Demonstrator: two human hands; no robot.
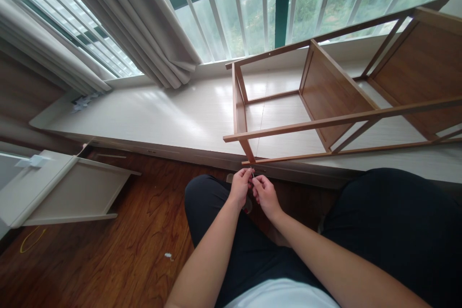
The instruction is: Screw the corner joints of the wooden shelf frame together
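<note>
My left hand [239,187] is pinched closed at the near edge of the window ledge, just below the end of a wooden shelf frame [269,132]. Close beside it, my right hand [266,195] is also closed, with thumb and fingers around a small thin metal piece [253,173]. The piece is too small for me to tell its exact kind. Its upper end lies by my left fingertips, and what else those fingers hold is hidden. The brown frame lies on its side along the ledge, one leg end just above my hands.
The pale window ledge [155,110] runs under a barred window [249,9] with grey curtains [144,24]. To the left stands a white piece of furniture [77,190] on the wooden floor [144,250]. A yellow cord [33,239] and a white scrap [168,255] lie there.
</note>
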